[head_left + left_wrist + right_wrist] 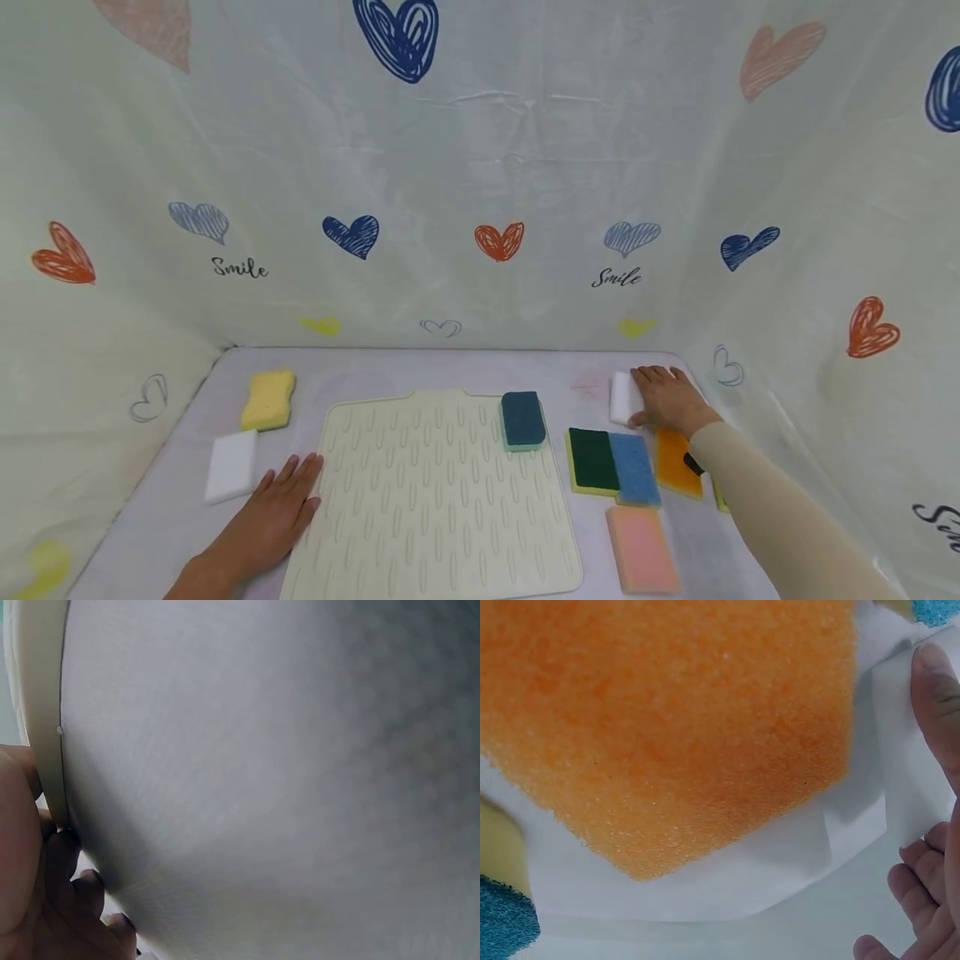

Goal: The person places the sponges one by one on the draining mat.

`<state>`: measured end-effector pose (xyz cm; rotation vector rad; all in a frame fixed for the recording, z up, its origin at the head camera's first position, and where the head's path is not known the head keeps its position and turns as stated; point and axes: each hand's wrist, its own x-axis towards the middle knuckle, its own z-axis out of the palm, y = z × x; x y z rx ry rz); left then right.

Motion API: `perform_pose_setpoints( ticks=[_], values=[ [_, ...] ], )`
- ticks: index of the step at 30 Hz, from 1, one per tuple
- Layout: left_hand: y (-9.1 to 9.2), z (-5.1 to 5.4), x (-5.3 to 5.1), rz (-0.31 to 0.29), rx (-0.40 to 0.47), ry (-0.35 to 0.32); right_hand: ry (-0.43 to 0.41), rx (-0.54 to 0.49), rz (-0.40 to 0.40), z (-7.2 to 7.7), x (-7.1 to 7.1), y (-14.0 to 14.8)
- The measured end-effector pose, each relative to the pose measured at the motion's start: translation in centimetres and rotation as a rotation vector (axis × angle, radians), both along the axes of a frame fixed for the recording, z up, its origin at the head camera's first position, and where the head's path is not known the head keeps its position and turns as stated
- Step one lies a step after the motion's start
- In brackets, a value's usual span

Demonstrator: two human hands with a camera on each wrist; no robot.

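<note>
In the head view my left hand (264, 525) lies with extended fingers over the left edge of a cream ribbed mat (450, 500); its fingers also touch the mat's rim (46, 697) in the left wrist view. My right hand (671, 402) reaches to the back right and holds a white sponge (622, 398) by its ends, between thumb and fingers. The right wrist view shows the thumb on this white block (907, 742) and fingertips at its other end. A dark teal sponge (522, 419) lies on the mat's back right corner.
Left of the mat lie a yellow sponge (268, 400) and a white sponge (231, 467). On the right are green (594, 460), blue (635, 468), pink (642, 550) and orange (675, 464) sponges, the orange one under my right wrist. Patterned white sheeting (450, 167) encloses the table.
</note>
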<state>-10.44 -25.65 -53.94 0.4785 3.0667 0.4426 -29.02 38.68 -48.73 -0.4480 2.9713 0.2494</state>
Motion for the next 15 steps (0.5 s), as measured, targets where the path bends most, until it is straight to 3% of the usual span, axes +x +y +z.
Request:
perform_pose_setpoints(
  ticks=[15],
  values=[
    [-0.1,0.0,0.0,-0.006,0.007,0.006,0.104,0.031,0.037,-0.2,1.2,-0.1]
  ],
)
